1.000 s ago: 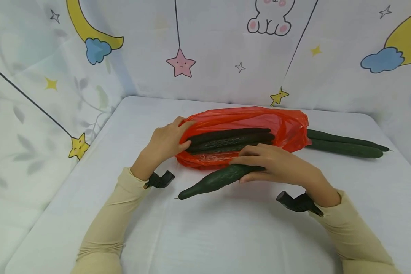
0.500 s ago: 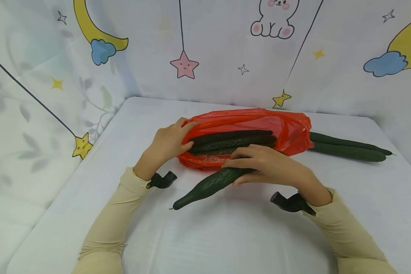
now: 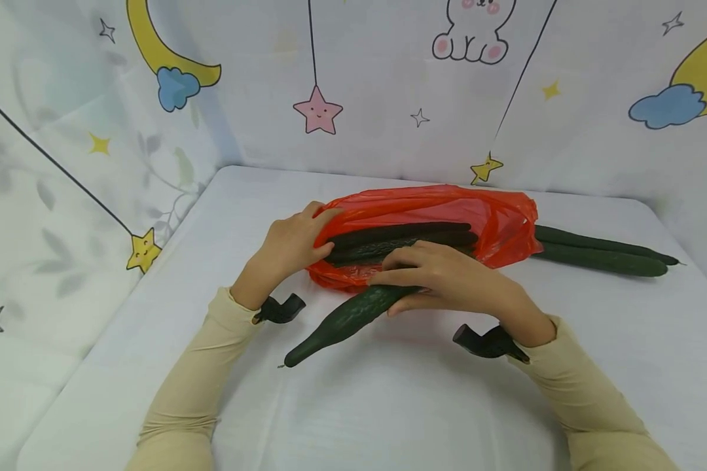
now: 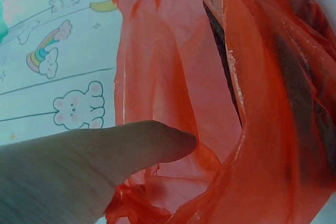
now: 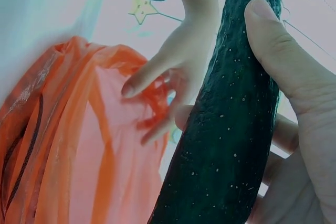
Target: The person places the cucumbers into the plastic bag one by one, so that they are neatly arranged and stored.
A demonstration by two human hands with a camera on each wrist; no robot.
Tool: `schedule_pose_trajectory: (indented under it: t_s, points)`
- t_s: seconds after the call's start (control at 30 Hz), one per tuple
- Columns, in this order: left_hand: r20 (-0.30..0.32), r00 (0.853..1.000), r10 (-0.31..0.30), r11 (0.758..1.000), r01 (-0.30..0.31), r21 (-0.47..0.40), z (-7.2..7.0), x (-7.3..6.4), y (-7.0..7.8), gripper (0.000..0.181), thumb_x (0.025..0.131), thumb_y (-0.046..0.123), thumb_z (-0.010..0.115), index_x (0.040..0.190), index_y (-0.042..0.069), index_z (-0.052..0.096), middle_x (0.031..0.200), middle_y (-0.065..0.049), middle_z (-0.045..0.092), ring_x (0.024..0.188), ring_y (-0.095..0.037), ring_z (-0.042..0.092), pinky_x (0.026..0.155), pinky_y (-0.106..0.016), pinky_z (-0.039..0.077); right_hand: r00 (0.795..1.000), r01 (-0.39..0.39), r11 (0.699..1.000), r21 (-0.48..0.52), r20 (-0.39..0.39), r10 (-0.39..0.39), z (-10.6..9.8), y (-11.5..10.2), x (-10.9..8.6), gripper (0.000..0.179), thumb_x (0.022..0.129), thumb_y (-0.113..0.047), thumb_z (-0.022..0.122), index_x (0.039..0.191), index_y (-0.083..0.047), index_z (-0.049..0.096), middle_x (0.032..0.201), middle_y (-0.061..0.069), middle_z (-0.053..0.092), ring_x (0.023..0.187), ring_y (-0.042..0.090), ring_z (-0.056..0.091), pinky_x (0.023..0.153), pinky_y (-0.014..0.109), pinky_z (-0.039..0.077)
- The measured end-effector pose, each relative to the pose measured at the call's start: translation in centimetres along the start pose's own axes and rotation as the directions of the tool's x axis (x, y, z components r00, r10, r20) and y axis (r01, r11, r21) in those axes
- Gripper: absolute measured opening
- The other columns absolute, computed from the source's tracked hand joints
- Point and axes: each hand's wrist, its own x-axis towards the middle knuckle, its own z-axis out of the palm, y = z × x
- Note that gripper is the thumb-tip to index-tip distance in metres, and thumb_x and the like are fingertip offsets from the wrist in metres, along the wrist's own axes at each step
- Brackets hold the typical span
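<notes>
A dark green cucumber [image 3: 338, 324] slants down to the left in front of the bag, its thin stem end lowest. My right hand [image 3: 448, 278] grips its other end; the right wrist view shows the thumb along one side of the cucumber [image 5: 231, 114] and fingers round the other. A red plastic bag [image 3: 442, 196] lies on its side, mouth facing me, with several cucumbers [image 3: 389, 234] inside. At the mouth's left end is my left hand [image 3: 294, 242], thumb and fingers spread apart against the bag. In the left wrist view its straight thumb [image 4: 163, 142] touches the red film.
Two more cucumbers [image 3: 601, 258] lie side by side on the white table [image 3: 424, 405], right of the bag and partly behind it. A cloth backdrop [image 3: 371, 65] with moons and stars stands behind the table. Black wrist cameras [image 3: 483, 341] stick out below both hands.
My right hand has moved left along the bag with the cucumber, whose stem end has swung lower and further left. The left hand keeps its place at the bag's mouth.
</notes>
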Motion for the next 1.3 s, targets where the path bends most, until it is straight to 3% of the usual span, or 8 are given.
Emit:
schedule_pose_trajectory:
  t_s: [0.27,0.8,1.0,1.3]
  points:
    - [-0.002,1.000,0.008,1.000,-0.008,-0.005,-0.1,0.0,0.0,0.061,0.089,0.027,0.071,0.144,0.015,0.048,0.132,-0.016,0.053,0.074,-0.027,0.063,0.055,-0.034,0.054,0.999,0.023,1.000,-0.018,-0.049,-0.023,0.5,0.8,0.1,0.049,0.082,-0.042,0.075,0.124,-0.019,0.067,0.106,0.001,0.065,0.095,0.017,0.059,0.080,0.035,0.051]
    - [0.003,1.000,0.000,1.000,0.000,0.000,-0.1,0.1,0.0,0.061,0.089,0.027,0.070,0.144,0.015,0.047,0.132,-0.017,0.053,0.081,-0.029,0.066,0.060,-0.037,0.056,0.995,-0.076,0.997,0.033,-0.055,0.077,1.4,3.1,-0.6,0.050,0.075,-0.032,0.082,0.122,-0.020,0.068,0.110,0.003,0.064,0.099,0.021,0.061,0.087,0.042,0.051]
    - [0.011,1.000,-0.006,1.000,0.007,-0.011,0.0,0.1,0.0,0.061,0.089,0.027,0.070,0.144,0.015,0.047,0.132,-0.016,0.053,0.083,-0.029,0.066,0.061,-0.037,0.057,0.990,-0.083,0.996,0.034,-0.109,0.086,1.9,4.1,-0.9,0.048,0.074,-0.031,0.082,0.120,-0.019,0.069,0.110,0.004,0.065,0.102,0.022,0.061,0.088,0.045,0.052]
    - [0.009,1.000,-0.008,1.000,0.008,-0.013,0.0,0.1,-0.1,0.061,0.089,0.027,0.070,0.144,0.016,0.048,0.132,-0.016,0.053,0.080,-0.028,0.065,0.057,-0.036,0.055,0.982,-0.092,0.995,0.035,-0.164,0.097,2.4,5.3,-1.2,0.054,0.068,-0.015,0.088,0.119,-0.020,0.069,0.108,0.005,0.064,0.099,0.020,0.060,0.084,0.043,0.052]
